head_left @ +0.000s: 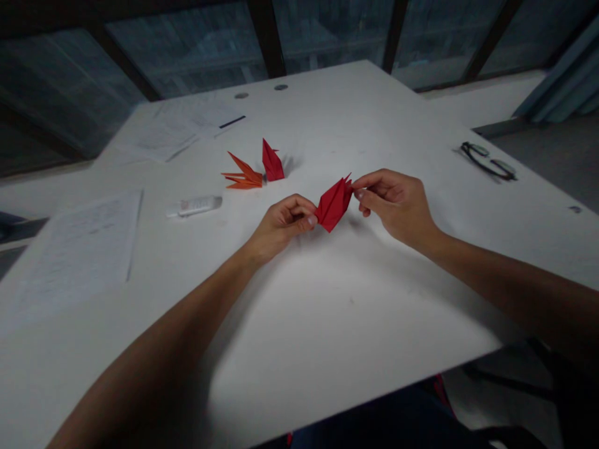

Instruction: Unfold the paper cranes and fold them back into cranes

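Observation:
A folded red origami piece [333,204] is held up over the white table between my two hands. My left hand [289,223] pinches its lower left corner between thumb and fingers. At its upper right, where thin pointed tips stick out, the thumb and forefinger of my right hand [390,198] grip it. Farther back on the table stands another red origami piece [272,163] with a tall point. Right beside it, on the left, lies an orange origami piece [246,176] with several spikes fanned to the left.
A white glue tube [199,205] lies left of my left hand. Printed sheets [84,243] cover the left side, with more papers [163,134] and a dark pen [233,122] behind. Black-framed glasses [489,162] rest near the right edge of the table [327,324].

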`<state>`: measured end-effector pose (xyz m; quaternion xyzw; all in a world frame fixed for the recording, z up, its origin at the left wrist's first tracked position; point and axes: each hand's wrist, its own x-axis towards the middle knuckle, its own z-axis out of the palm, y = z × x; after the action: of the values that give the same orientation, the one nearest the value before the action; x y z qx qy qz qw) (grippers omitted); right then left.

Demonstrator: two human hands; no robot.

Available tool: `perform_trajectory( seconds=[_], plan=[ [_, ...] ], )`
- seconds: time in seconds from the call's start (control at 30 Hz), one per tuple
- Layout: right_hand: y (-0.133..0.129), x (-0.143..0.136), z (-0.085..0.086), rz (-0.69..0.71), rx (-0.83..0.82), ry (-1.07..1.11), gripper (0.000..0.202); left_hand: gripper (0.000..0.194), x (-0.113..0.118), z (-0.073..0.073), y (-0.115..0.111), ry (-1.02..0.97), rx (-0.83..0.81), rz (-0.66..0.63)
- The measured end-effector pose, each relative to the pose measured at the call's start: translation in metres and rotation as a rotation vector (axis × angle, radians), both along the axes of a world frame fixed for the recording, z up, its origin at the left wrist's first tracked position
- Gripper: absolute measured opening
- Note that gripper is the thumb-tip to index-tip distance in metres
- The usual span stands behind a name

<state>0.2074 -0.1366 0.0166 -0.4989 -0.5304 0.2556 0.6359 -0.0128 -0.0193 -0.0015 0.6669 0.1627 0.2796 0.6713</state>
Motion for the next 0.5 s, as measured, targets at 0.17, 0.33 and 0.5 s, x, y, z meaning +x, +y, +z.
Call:
perform_trajectory(
  seconds=[0.17,0.33,0.5],
  plan=[
    [-0.0024,-0.0045,0.0064,0.041,-0.029,0.1,0.011,0.027,0.0018,0.0027,-0.0025,0.005,0.039,0.028],
    [-0.0016,-0.0053,0.0062,0.0,-0.048,0.104,0.016,0.028,0.0029,0.0045,-0.0065,0.031,0.089,0.052],
    [-0.0014,-0.0025,0.0055,-0.006,-0.003,0.015,0.018,0.029,0.0024,0.0037,-0.0067,0.037,0.101,0.062]
  ],
)
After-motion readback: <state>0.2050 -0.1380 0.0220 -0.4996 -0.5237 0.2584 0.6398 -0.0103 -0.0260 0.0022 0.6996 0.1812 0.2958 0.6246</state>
